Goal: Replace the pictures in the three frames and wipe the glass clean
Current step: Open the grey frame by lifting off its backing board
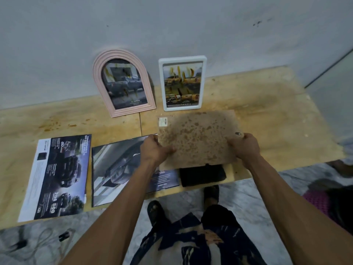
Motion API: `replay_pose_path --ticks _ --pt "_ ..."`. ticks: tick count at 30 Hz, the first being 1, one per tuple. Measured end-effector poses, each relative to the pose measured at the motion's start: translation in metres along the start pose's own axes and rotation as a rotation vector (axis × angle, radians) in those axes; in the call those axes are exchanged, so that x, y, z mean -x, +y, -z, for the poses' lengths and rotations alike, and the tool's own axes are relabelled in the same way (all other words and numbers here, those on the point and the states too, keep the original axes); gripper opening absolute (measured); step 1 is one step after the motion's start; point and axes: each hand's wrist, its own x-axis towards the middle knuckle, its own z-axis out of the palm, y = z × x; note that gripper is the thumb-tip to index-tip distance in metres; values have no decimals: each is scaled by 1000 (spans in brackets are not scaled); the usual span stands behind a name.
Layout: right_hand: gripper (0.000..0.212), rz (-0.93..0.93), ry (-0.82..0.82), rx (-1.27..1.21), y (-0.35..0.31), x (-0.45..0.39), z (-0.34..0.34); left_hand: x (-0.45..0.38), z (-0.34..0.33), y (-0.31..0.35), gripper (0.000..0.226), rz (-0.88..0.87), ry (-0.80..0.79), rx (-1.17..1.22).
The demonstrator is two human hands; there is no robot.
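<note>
I hold a stained brown backing board (198, 138) above the table, face up, with a small label at its far left corner. My left hand (155, 149) grips its left edge and my right hand (245, 145) grips its right edge. Against the wall stand a pink arched frame (122, 83) and a white rectangular frame (182, 83), each with a truck picture behind smeared glass. Flat on the table lie a dark truck picture (118, 169) under my left arm and a printed truck brochure page (57, 176) at the left. A black folded cloth (202, 175) lies under the board.
The plywood table (277, 111) is stained and ends just before my legs and sandals. A grey wall backs it. Cables lie on the marble floor at the lower left, and a pink textured object (317, 202) sits at the right.
</note>
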Motion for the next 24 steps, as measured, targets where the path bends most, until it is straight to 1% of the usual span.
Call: replay_pose_path --ticks 3,6,7,9,12,13,16,18,20,21,24 --pt "58 6 11 90 4 -33 25 -2 -40 24 60 14 2 -63" --pt "62 -1 -13 117 7 -63 42 -7 -73 45 73 43 21 -79" --pt "63 4 -27 126 7 -72 45 -8 -82 50 73 56 31 -98" --pt "68 7 -65 153 6 -87 49 -12 -95 57 64 74 52 -140" --pt "73 -16 -98 212 5 -100 50 -13 -108 63 59 97 97 -222" --pt "72 -14 -107 238 6 -105 50 -15 -111 63 53 117 102 -235" --pt "65 -3 -145 308 7 -112 47 -18 -116 63 27 171 91 -225" --pt "61 -3 -167 346 9 -117 43 -20 -120 60 17 187 84 -189" --pt "57 14 -163 371 10 -118 39 -21 -123 57 15 193 77 -202" --pt "56 27 -162 375 11 -118 38 -22 -125 56 17 199 82 -202" --pt "57 49 -165 415 14 -118 34 -25 -128 53 14 209 104 -224"
